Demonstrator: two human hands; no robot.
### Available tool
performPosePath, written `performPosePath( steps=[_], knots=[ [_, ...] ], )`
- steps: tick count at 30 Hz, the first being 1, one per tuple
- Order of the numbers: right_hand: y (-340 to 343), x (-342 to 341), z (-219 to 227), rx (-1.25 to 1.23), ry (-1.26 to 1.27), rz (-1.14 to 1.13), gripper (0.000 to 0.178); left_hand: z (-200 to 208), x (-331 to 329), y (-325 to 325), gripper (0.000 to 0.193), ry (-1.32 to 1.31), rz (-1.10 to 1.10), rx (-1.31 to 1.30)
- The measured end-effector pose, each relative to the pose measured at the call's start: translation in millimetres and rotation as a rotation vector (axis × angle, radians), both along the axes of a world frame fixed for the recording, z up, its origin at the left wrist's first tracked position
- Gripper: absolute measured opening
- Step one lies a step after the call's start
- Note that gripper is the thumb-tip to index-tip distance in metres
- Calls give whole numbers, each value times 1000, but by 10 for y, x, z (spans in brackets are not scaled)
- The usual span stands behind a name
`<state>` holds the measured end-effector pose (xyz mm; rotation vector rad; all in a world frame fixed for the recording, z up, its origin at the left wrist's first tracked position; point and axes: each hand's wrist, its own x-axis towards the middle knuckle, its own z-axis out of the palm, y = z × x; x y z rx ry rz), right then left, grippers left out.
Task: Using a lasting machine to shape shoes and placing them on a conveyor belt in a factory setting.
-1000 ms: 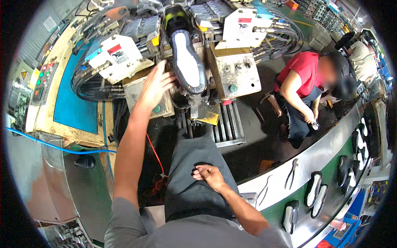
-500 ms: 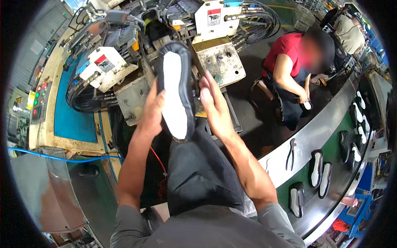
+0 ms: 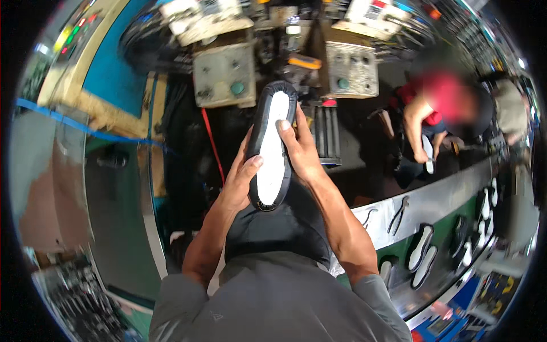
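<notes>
A black shoe upper (image 3: 269, 171) with a white insole board on its underside is held up in front of my lap, white face toward me and toe end away. My left hand (image 3: 236, 185) grips its left edge near the heel end, thumb resting on the white board. On the opposite side my right hand (image 3: 301, 151) holds the edge higher up, its thumb also on the white face. Both hands' other fingers are partly hidden behind the shoe upper.
Ahead stands a machine with two grimy metal blocks (image 3: 225, 77). At the right runs a metal-edged bench (image 3: 439, 199) with pliers (image 3: 397, 216) and several shoe uppers (image 3: 420, 248). Beyond it a person in red (image 3: 424, 105) handles another shoe. A blue hose (image 3: 74, 121) crosses at left.
My view has swung left and down. My right hand, apart from the shoe upper before, now grips its right side. The shoe upper is lower, away from the machine.
</notes>
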<state>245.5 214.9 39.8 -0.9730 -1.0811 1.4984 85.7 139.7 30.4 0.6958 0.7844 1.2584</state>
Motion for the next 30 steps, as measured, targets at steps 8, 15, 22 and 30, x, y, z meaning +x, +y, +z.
performPosePath(
  steps=[8,15,22,30],
  knots=[
    [-673,-57,-615,-366,-46,362,60,-546,-1090,-975,70,-120,435,-349],
    [-856,483,-1009,-522,-59,161,44,-1712,-3875,-1883,97,982,1166,-326],
    [-1047,1163,-1145,-405,-166,-24,47,-1600,-4508,-817,57,1274,736,-660],
    [-2181,3179,-1605,-454,-1054,-526,44,-1209,-1962,262,50,603,127,-103]
  ],
)
